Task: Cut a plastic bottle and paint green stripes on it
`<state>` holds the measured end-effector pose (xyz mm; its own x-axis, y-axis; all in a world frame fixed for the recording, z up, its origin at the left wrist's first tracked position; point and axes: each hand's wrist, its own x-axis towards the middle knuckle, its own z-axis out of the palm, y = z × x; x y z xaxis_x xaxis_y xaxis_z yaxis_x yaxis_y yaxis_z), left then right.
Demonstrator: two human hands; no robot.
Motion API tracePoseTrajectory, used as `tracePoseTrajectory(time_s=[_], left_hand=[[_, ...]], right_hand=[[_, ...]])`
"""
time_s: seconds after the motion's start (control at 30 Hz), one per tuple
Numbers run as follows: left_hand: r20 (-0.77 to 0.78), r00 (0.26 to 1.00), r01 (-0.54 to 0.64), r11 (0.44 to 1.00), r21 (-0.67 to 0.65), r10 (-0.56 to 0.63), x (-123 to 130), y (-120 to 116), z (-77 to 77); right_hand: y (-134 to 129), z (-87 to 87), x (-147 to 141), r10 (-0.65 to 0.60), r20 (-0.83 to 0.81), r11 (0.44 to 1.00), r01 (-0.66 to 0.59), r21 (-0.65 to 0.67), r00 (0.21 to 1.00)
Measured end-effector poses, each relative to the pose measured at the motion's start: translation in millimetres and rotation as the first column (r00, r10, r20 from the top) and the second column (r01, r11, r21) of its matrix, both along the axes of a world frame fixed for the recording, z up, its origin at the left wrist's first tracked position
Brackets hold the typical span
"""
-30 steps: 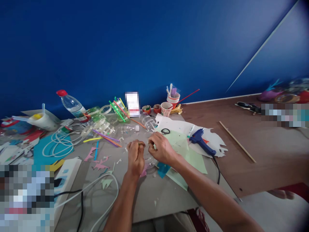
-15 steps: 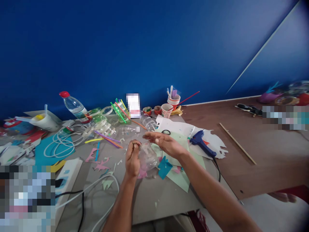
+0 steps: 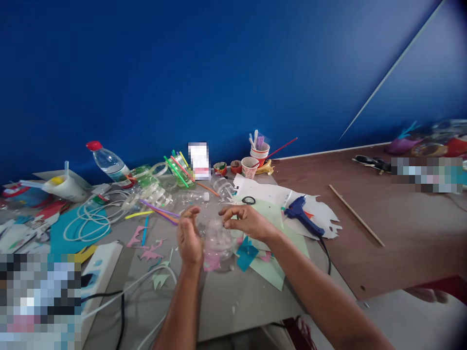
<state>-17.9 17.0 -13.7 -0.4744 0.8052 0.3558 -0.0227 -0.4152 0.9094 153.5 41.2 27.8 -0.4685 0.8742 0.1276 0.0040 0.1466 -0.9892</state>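
Observation:
A clear plastic bottle piece [image 3: 218, 240] stands on the grey table between my two hands. My left hand [image 3: 189, 239] is at its left side, thumb and fingers apart, holding nothing I can see. On the other side, my right hand [image 3: 248, 221] hovers by the top with bent fingers and a gap between thumb and forefinger. Whether its fingertips touch the plastic is hard to tell. Pink paper [image 3: 211, 262] shows at the base of the piece, and a teal paper cutout [image 3: 247, 253] lies to its right.
A blue glue gun [image 3: 303, 216] rests on white paper [image 3: 324, 209] at right. Clear bottles, coloured straws [image 3: 160, 210] and coiled white cable [image 3: 87, 218] crowd the left. A power strip [image 3: 100, 272] is near left, a wooden stick [image 3: 355, 214] far right. Another person's hand [image 3: 425, 294] shows lower right.
My left hand has opened from a closed pinch and moved slightly left of the bottle piece. My right hand's fingers, stretched flat before, are now bent.

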Motion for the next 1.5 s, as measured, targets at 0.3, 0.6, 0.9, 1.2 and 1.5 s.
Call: tracePoseTrajectory(time_s=[0.3, 0.6, 0.9, 1.2, 1.5], left_hand=[[-0.668, 0.706, -0.063, 0.961, 0.27, 0.234, 3, -11, 11.2], [-0.846, 0.44, -0.075, 0.951, 0.3, 0.302, 10, -12, 13.2], [-0.901, 0.367, -0.011, 0.97, 0.243, 0.23, 10, -19, 21.3], [-0.948, 0.297, 0.1, 0.983, 0.153, 0.118, 12, -21, 20.8], [-0.86, 0.454, -0.067, 0.972, 0.227, 0.232, 12, -17, 14.5]], right_hand=[[2, -2.6, 0, -0.299, 0.118, 0.89, 0.232, 0.392, 0.947], [-5, -3.7, -8, -0.313, 0.163, 0.798, 0.167, 0.579, 0.936], [-4, 2.8, -1, -0.154, 0.211, 0.841, 0.016, 0.541, 0.965], [3, 6.0, 14, 0.097, 0.216, 0.936, -0.163, 0.312, 0.972], [6, 7.1, 20, 0.047, 0.201, 0.981, -0.083, 0.174, 0.978]])
